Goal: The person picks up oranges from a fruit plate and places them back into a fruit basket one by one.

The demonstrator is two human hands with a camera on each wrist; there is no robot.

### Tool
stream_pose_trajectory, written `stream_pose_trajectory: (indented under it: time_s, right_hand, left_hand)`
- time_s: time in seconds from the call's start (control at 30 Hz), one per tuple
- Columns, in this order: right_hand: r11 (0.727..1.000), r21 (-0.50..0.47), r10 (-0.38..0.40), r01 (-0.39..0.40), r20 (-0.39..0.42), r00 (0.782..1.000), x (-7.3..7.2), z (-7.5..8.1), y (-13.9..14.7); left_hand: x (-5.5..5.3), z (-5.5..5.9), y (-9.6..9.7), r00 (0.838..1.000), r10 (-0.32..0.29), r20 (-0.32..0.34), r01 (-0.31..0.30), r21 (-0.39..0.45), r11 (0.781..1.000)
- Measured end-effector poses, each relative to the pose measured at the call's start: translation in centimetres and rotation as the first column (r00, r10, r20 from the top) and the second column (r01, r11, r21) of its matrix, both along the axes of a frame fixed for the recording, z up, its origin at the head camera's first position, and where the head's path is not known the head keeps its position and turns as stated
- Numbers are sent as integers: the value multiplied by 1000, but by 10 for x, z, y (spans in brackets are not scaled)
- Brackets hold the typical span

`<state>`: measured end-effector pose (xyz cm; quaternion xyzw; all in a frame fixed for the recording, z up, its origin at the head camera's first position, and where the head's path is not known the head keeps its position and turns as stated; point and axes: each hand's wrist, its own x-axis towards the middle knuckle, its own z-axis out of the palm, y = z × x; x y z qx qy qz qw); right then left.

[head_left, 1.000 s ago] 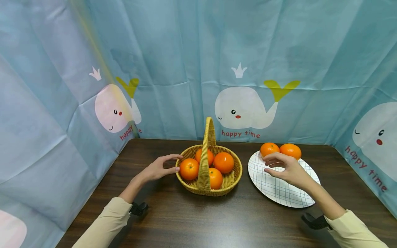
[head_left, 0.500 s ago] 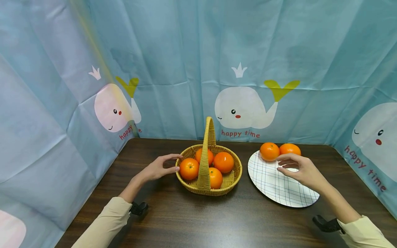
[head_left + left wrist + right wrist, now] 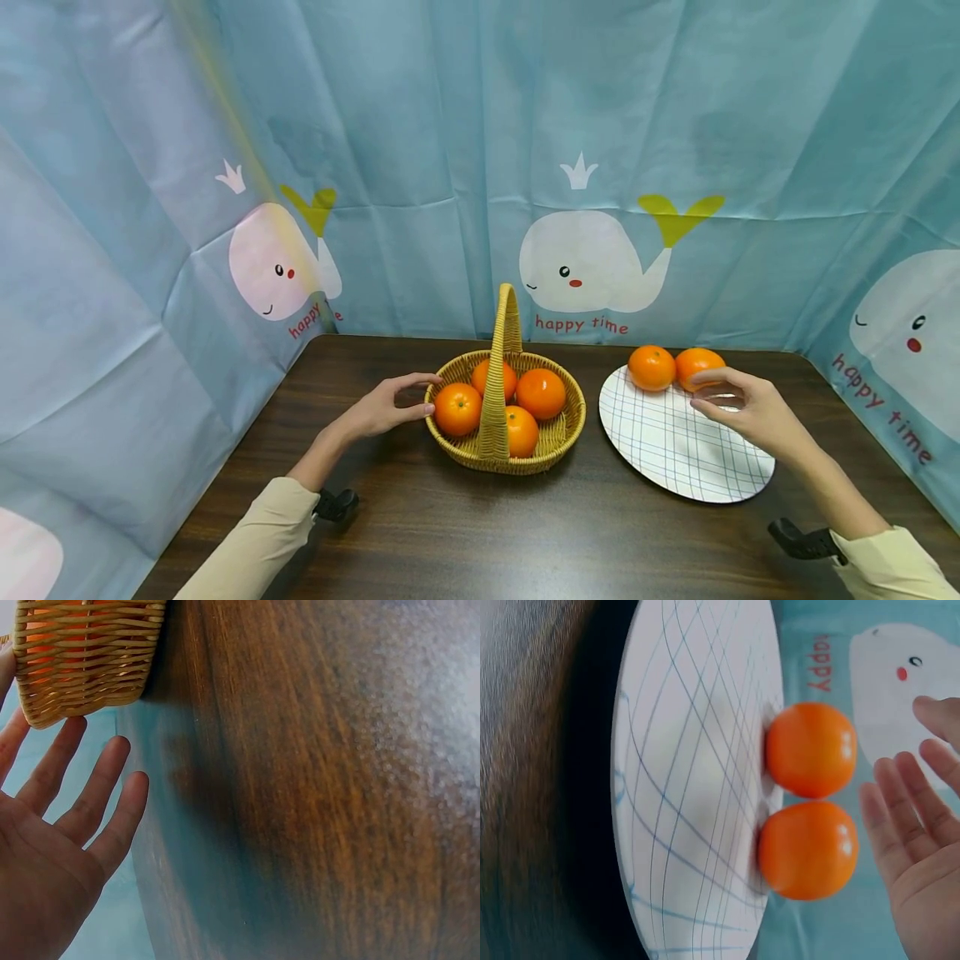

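My left hand [image 3: 378, 408] touches the left side of a yellow wicker basket [image 3: 558, 446] with thumb and index fingertips. In the left wrist view, the other fingers reach out straight below the basket [image 3: 90, 675]. Inside the basket are several oranges, including a left one [image 3: 457, 409] and a right one [image 3: 542, 393]. My right hand [image 3: 753, 414] hovers over a white plate [image 3: 675, 450] with blue grid lines, its fingers apart and holding nothing. Two oranges sit side by side at the plate's far edge: a left orange [image 3: 651, 368] and a right orange [image 3: 699, 367], the latter nearest my fingertips.
A dark wooden table [image 3: 480, 533] carries everything. Blue curtains [image 3: 420, 167] printed with whales hang behind it and on both sides. The tall arched basket handle [image 3: 495, 383] rises between the oranges.
My right hand has moved to the right, from the left orange on the plate toward the right orange, uncovering the left one. My left hand and the basket have stayed in place.
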<state>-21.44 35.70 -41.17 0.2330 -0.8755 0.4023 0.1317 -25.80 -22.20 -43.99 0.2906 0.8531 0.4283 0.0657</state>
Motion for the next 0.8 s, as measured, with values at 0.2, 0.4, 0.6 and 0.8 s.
stream_pose_trajectory:
  time_s: [0.2,0.4,0.6,0.8]
  right_hand:
    - [1000,-7,5,-5,6,1000,-2,-3,12]
    - [1000,5,-27,27,24,999,-3,-4,23]
    - [997,29,-73,71,48,996,-5,-6,33]
    - [995,53,-96,90,133,986,-8,-7,45]
  left_hand:
    - [1,1,0,1000,1,6,-1,4,1000]
    - [0,0,0,1000,4,5,-4,-3,1000]
    - [0,0,0,1000,4,1,-4,-2,1000]
    - [3,3,1,1000,-2,0,2,3,1000]
